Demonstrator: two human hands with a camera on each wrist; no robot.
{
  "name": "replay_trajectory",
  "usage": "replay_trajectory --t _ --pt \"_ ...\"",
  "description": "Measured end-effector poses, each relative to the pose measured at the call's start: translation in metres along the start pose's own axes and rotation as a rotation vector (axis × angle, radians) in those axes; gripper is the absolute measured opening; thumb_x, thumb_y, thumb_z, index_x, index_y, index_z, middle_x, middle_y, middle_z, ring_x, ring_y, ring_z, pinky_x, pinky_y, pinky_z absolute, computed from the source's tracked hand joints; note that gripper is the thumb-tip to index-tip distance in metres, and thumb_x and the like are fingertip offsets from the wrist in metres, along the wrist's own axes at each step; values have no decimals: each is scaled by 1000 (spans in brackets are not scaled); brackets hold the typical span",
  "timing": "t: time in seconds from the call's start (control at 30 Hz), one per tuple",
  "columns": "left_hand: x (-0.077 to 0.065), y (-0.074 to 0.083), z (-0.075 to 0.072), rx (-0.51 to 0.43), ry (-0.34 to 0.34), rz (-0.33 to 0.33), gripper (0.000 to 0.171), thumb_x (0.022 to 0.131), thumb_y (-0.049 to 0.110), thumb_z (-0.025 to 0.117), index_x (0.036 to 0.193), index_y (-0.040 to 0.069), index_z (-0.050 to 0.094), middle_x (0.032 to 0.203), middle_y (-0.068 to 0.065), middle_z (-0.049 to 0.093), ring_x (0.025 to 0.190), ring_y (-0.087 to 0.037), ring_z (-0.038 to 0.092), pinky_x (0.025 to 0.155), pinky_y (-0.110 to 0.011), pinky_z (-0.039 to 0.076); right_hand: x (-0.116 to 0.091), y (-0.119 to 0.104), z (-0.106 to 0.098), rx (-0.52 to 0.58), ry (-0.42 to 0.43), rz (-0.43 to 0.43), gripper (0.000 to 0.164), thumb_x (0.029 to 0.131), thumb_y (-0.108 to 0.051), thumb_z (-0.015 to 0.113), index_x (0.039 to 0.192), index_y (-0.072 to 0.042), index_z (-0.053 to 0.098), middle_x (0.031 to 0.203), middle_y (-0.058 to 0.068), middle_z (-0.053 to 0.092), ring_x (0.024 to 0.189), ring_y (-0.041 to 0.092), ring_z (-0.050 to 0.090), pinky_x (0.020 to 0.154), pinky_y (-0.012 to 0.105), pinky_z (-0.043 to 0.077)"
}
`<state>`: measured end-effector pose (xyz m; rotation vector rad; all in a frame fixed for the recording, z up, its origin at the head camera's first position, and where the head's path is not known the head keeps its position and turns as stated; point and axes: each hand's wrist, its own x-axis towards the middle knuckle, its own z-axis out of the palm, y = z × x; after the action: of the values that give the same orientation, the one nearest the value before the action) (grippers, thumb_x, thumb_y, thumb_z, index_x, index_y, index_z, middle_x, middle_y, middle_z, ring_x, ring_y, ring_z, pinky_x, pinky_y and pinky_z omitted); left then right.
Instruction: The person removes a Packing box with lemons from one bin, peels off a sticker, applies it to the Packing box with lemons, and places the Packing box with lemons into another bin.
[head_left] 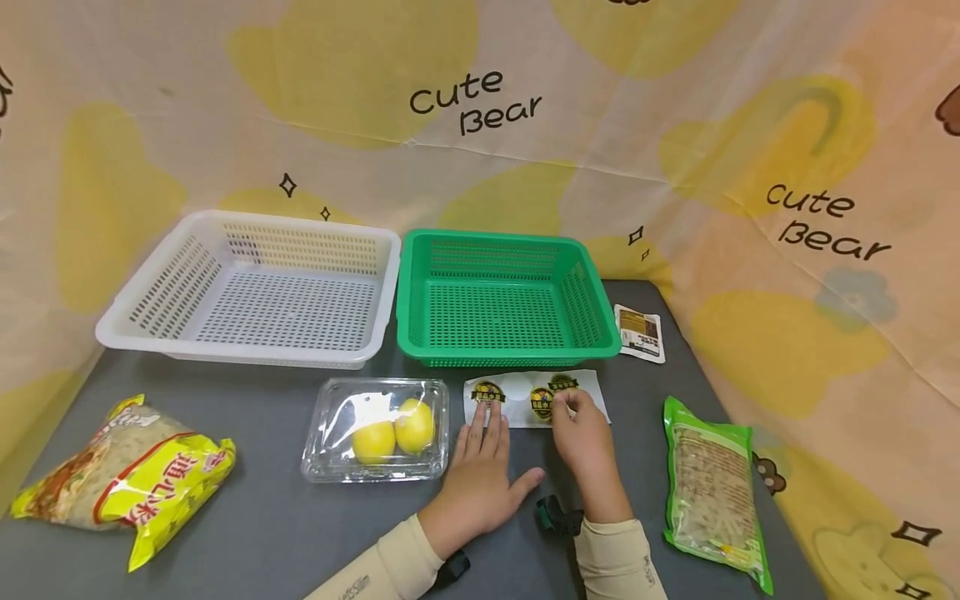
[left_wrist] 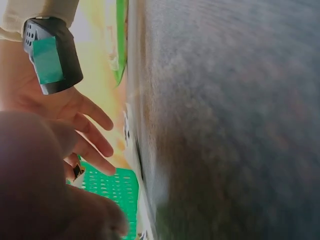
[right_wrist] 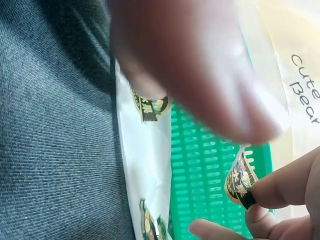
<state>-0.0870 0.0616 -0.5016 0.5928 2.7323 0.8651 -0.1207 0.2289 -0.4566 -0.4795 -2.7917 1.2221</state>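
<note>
My left hand [head_left: 480, 487] lies with fingers spread, fingertips on the left part of a white sticker sheet [head_left: 517, 387], right at a black-and-gold round sticker [head_left: 489, 392]. Between thumb and forefinger, my right hand [head_left: 585, 433] pinches another such sticker [right_wrist: 241, 182], which curls up above the sheet in the right wrist view. One more sticker [head_left: 562, 382] is at the sheet's upper right. The left thumb [right_wrist: 200, 65] looms large and blurred in the right wrist view. Just left of the left hand stands a clear plastic box [head_left: 330, 433] with two yellow lemon-like fruits [head_left: 393, 433].
Behind the sheet stands a green basket [head_left: 510, 354], beside a white basket [head_left: 255, 354]. A yellow pasta bag [head_left: 142, 483] lies at left, a green-edged bag [head_left: 712, 492] at right. A small white packet [head_left: 640, 333] lies by the green basket. Printed cloth hangs behind.
</note>
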Motion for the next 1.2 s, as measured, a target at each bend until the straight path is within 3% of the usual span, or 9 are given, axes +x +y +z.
replay_trajectory --t 0.1,0.23,0.3,0.37,0.43,0.5,0.9,1.03,1.2 --pt "-3 1 -6 -10 63 74 76 113 48 44 162 -9 30 175 -21 8 162 -36 2 127 -55 15 -1 -1 0 6 -1 0 33 109 -27 54 124 -1 68 139 28 64 126 46 61 98 61 48" --pt "-9 3 -21 -147 215 134 55 115 30 45 154 -9 47 168 -21 33 157 -35 28 122 -53 32 -5 -7 3 31 12 -36 29 108 -25 59 119 -2 72 128 22 70 118 41 64 95 57 51" --pt "-13 4 -29 -251 328 132 47 112 25 53 149 -5 57 157 -18 52 140 -31 56 111 -49 48 -10 -13 4 52 14 -59 25 107 -23 61 115 -3 74 115 17 72 107 35 66 89 52 52" --pt "-17 5 -39 -338 442 110 42 108 21 62 144 0 64 138 -11 69 112 -22 72 94 -42 59 -16 -22 6 74 2 -71 23 106 -23 63 113 -4 74 102 12 69 94 29 63 80 46 51" --pt "-20 4 -48 -387 534 82 39 104 19 70 140 4 67 116 -4 77 84 -12 70 75 -34 60 -23 -30 9 95 -8 -87 21 106 -24 65 112 -5 74 95 7 66 86 23 59 74 41 48" --pt "-23 1 -57 -440 585 45 40 100 18 75 137 7 68 101 1 75 72 -6 64 65 -29 57 -30 -39 12 117 -20 -103 20 105 -24 67 110 -7 74 91 5 64 82 21 56 72 38 46" --pt "-44 -29 -91 -518 698 -66 33 91 2 80 124 4 73 84 3 73 66 -11 62 61 -26 54 -55 -74 48 280 -88 -242 5 103 -17 71 103 -12 73 85 -3 66 79 15 60 69 30 51" --pt "-55 -42 -98 -426 741 -105 24 90 1 81 113 6 76 84 3 72 67 -11 62 60 -25 52 -59 -81 65 308 -104 -297 3 102 -14 71 104 -12 72 87 -5 66 79 14 60 69 27 50" --pt "-67 -56 -106 -214 799 -120 21 89 3 82 109 9 78 82 4 73 68 -12 60 58 -31 46 -59 -86 84 278 -122 -379 7 101 -14 73 107 -11 71 84 -7 67 72 10 57 66 27 49"
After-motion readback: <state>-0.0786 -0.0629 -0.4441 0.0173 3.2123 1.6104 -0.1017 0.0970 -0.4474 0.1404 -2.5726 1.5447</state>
